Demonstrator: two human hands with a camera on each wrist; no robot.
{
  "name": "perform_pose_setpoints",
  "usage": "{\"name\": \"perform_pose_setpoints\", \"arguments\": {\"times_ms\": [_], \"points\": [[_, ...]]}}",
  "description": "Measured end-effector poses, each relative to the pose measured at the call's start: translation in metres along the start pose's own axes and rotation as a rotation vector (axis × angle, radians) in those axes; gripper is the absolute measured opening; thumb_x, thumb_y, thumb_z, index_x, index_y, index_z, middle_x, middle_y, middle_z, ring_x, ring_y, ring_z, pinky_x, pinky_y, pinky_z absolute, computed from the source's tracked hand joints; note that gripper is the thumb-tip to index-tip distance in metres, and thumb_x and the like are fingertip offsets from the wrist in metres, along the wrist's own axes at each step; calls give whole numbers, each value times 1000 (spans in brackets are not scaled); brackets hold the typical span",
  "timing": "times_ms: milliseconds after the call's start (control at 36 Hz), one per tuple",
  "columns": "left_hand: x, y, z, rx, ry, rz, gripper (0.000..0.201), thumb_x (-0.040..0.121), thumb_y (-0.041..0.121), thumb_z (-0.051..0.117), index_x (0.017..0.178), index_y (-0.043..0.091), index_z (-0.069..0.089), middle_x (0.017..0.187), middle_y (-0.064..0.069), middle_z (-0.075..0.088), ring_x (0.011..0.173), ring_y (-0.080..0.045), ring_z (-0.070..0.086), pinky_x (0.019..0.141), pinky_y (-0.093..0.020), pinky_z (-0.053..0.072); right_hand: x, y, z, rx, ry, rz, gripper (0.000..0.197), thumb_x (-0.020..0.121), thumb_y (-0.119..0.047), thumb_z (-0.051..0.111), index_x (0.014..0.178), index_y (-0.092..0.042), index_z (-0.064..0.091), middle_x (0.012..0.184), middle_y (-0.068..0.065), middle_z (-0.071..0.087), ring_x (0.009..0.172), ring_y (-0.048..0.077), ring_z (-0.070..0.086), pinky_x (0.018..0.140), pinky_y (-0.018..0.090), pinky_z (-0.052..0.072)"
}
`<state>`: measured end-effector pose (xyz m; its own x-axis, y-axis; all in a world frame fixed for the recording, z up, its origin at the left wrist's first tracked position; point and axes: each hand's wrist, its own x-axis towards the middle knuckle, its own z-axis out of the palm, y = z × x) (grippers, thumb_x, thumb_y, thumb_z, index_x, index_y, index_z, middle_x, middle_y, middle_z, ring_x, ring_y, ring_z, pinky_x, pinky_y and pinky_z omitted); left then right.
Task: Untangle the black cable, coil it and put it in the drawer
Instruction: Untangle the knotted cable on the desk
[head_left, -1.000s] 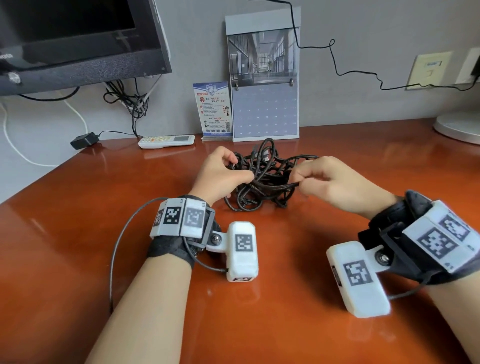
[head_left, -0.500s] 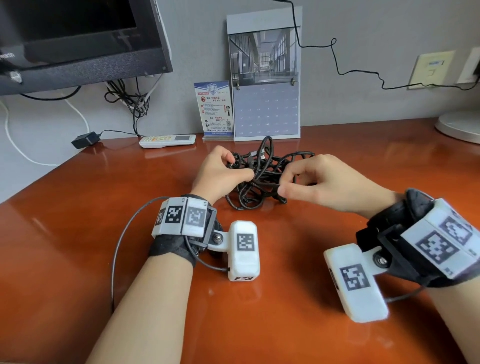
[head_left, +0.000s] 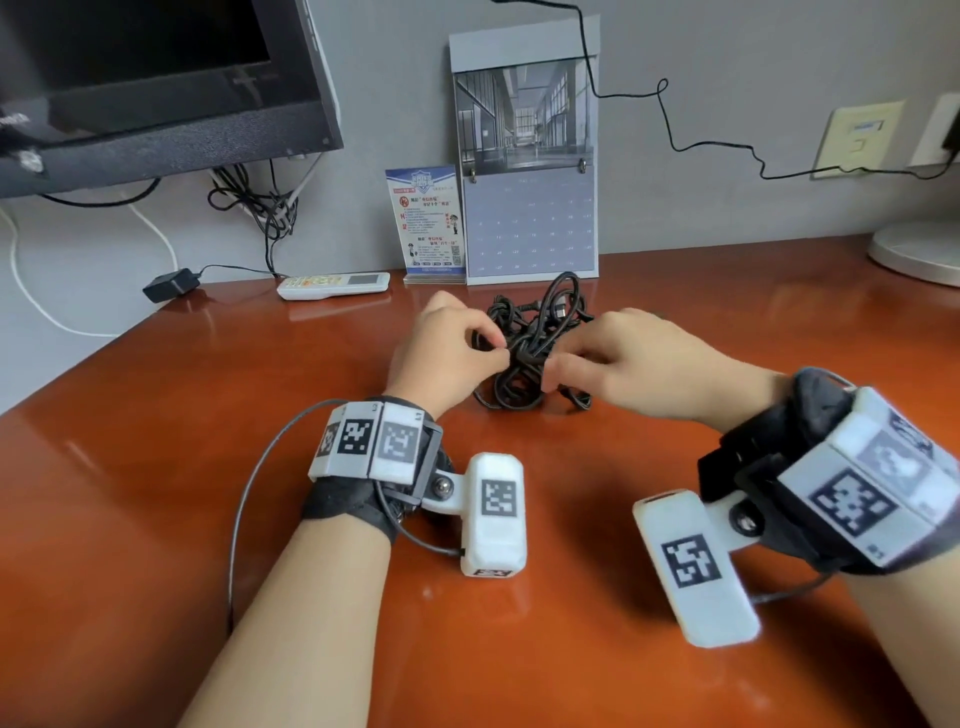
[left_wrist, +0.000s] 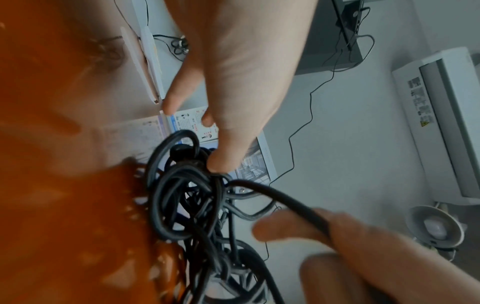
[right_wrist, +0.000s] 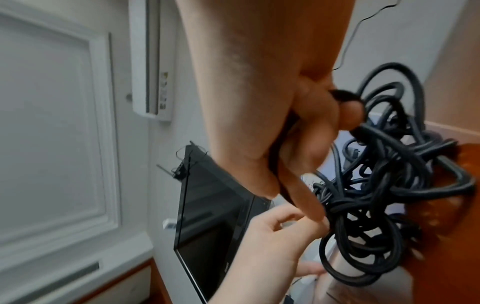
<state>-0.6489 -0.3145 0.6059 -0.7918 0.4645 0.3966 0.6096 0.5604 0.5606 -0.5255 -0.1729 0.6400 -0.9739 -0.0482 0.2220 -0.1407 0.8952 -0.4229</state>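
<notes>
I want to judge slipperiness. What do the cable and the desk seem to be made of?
Cable: probably rubber or PVC sheath, matt black; it bends into loose loops with only dull highlights.
Desk: apparently lacquered wood or veneer, reddish brown, glossy; it mirrors the wall light.

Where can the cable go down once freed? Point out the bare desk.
Bare desk lies left of the left hand, and between the right hand and the lamp base. Crowded: the back edge, with remote, card and calendar.
</notes>
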Motion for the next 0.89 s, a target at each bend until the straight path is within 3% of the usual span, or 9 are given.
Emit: {"name": "perform_pose_setpoints", "arguments": {"times_ms": [139,250,306,417,472,528,611,806,889], "points": [[1,6,4,59,-70,116,3,83,23,67,85,24,64,102,10,45,109,-12,44,93,-33,40,16,-7,1,-11,-267,117,25,89,-19,45,81,-7,66,56,0,65,68,15,60,64,24,42],[7,10,8,-9,-117,201,15,85,9,60,97,15,64,107,5,53,108,-17,52,94,-32,42,23,-13,-1,-152,-215,140,35,97,-33,37,81,-8,56,67,4,57,64,20,52,57,28,38],[10,13,11,-15,-156,206,21,87,7,55,105,13,63,111,0,59,110,-19,52,94,-33,42,25,-13,-4,-248,-205,137,37,100,-31,33,88,-5,57,69,4,55,63,19,50,55,26,37],[11,17,17,111,-114,135,9,87,29,59,96,28,61,93,11,51,109,-15,42,89,-33,40,24,-11,-14,-397,-321,182,20,91,-9,41,89,-6,61,76,0,63,81,21,59,65,28,45],[9,21,18,121,-73,129,7,83,35,64,86,30,60,79,15,47,104,-14,39,83,-31,39,24,-7,-18,-393,-407,248,18,87,-5,42,91,-8,60,86,2,68,84,20,58,63,25,43],[6,25,19,79,-61,133,11,80,33,67,79,27,58,70,15,44,97,-13,37,76,-30,37,25,-3,-17,-355,-447,295,18,86,-8,44,88,-7,62,82,3,68,75,21,55,59,26,41],[3,28,21,0,-75,107,14,79,30,69,73,26,57,65,14,44,91,-10,32,73,-29,36,30,-1,-10,-301,-375,304,26,92,-25,44,84,-8,62,63,0,64,64,20,54,52,23,39],[0,22,17,-39,8,5,21,79,27,64,62,25,52,67,11,47,93,-11,34,71,-28,35,32,7,-8,-509,-427,175,30,100,-25,37,70,-25,36,75,-6,43,69,13,44,55,24,29],[1,20,15,-60,26,3,18,81,24,63,65,24,54,67,11,47,94,-12,35,76,-29,40,28,10,-12,-564,-469,166,24,100,-23,37,78,-22,43,75,-7,43,64,6,39,53,22,27]]}}
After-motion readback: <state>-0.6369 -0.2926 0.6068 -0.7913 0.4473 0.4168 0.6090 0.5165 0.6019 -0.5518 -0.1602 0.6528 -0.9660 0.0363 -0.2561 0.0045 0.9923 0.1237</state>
